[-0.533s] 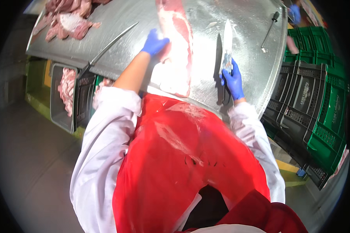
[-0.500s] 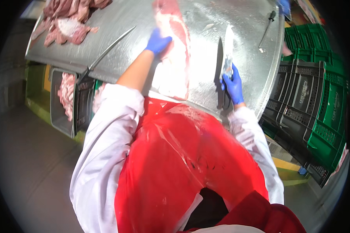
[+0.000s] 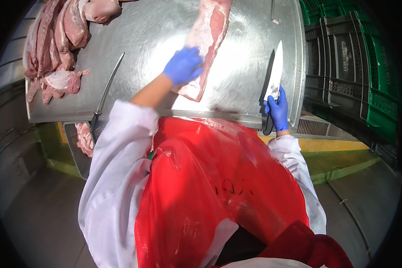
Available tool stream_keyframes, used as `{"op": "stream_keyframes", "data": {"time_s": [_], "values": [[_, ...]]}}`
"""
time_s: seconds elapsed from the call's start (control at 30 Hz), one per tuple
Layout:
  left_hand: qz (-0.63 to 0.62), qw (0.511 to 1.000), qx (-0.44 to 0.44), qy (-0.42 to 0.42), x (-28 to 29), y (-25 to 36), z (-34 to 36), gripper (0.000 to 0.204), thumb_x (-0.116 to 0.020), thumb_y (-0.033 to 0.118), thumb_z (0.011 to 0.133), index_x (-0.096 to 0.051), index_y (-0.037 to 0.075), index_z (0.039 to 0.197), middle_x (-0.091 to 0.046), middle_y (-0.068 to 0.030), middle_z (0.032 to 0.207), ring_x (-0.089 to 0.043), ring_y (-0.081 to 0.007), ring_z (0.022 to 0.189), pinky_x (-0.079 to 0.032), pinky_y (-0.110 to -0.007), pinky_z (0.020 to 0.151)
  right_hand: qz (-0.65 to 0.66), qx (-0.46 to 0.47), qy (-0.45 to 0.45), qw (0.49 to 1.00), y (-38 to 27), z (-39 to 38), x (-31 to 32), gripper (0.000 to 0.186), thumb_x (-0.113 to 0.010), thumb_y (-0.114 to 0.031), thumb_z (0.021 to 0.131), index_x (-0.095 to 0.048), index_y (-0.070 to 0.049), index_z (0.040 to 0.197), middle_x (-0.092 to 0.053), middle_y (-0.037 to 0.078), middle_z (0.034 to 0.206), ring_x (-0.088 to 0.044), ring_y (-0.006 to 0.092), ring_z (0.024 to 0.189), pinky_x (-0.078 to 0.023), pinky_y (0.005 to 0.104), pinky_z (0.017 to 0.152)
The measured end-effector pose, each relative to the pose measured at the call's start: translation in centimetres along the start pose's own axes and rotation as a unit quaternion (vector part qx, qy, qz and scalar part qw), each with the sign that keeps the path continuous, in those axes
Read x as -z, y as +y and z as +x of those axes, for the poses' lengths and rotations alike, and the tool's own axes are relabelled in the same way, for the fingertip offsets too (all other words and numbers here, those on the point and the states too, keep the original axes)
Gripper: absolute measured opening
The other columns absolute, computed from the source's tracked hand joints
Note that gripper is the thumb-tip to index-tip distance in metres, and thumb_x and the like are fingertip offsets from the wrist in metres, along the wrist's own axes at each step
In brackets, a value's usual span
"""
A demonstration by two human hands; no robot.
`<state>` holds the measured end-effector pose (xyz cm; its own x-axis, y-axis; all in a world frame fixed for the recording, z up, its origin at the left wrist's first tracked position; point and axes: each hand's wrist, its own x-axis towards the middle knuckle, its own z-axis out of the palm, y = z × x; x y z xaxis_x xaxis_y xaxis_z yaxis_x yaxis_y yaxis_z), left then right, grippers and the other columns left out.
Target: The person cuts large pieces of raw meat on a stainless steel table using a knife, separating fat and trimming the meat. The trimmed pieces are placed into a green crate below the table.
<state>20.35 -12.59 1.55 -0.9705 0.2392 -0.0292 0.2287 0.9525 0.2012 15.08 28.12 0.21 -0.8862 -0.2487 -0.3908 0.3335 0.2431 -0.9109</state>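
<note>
My left hand, in a blue glove, lies on a long slab of pale pink meat, fingers loosely spread over its near part. At the right of the steel table, my right hand grips a knife, blade pointing away from me. A long sharpening steel with a dark handle rests left of the slab, near the front edge. A pile of meat pieces occupies the table's back left. The underside of my left hand is hidden.
Stacked black crates and green crates stand right of the table. A grey bin with meat scraps is below the front edge at left. A thin metal rod lies at the back right. My red apron is against the table edge.
The view has swung, showing more of the meat pile. The slab sits farther from the front edge, with my left hand nearer its near end. My right hand still holds the knife.
</note>
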Motion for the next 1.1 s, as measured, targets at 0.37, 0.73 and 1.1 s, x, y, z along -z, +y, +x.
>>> {"op": "stream_keyframes", "data": {"time_s": [0.37, 0.73, 1.1], "values": [[-0.193, 0.899, 0.142, -0.366, 5.3, 2.6, -22.1, 0.042, -0.063, 0.046, 0.091, -0.065, 0.005, 0.086, -0.065, -0.0241, 0.085, -0.06, -0.0476, 0.078, -0.048, -0.051, 0.071, -0.232, 0.219, -0.358, 0.878, -7.2, 5.7, -15.4, 0.075, -0.061, -0.019, 0.093, -0.026, -0.032, 0.157, -0.067, 0.014, 0.077, -0.062, 0.024, 0.061, -0.052, 0.0368, 0.067], [-0.413, 0.884, 0.114, 0.187, 15.8, 7.5, -13.5, 0.027, -0.059, 0.027, 0.099, -0.064, 0.001, 0.098, -0.059, -0.0072, 0.079, -0.052, -0.0145, 0.068, -0.045, -0.031, 0.063, -0.336, 0.275, -0.499, 0.75, -4.0, 5.3, -10.0, 0.077, -0.059, -0.011, 0.089, -0.029, -0.031, 0.156, -0.07, 0.017, 0.084, -0.067, 0.0337, 0.072, -0.053, 0.04, 0.075], [-0.513, 0.839, 0.141, 0.116, 21.2, 7.9, -4.4, 0.019, -0.057, 0.017, 0.099, -0.063, 0.002, 0.09, -0.057, -0.0015, 0.07, -0.055, -0.0078, 0.059, -0.044, -0.021, 0.052, -0.303, 0.004, -0.546, 0.781, -12.2, -0.2, -14.2, 0.076, -0.056, -0.008, 0.092, -0.024, -0.024, 0.159, -0.063, 0.003, 0.071, -0.057, 0.0086, 0.056, -0.051, 0.0254, 0.058]]}}
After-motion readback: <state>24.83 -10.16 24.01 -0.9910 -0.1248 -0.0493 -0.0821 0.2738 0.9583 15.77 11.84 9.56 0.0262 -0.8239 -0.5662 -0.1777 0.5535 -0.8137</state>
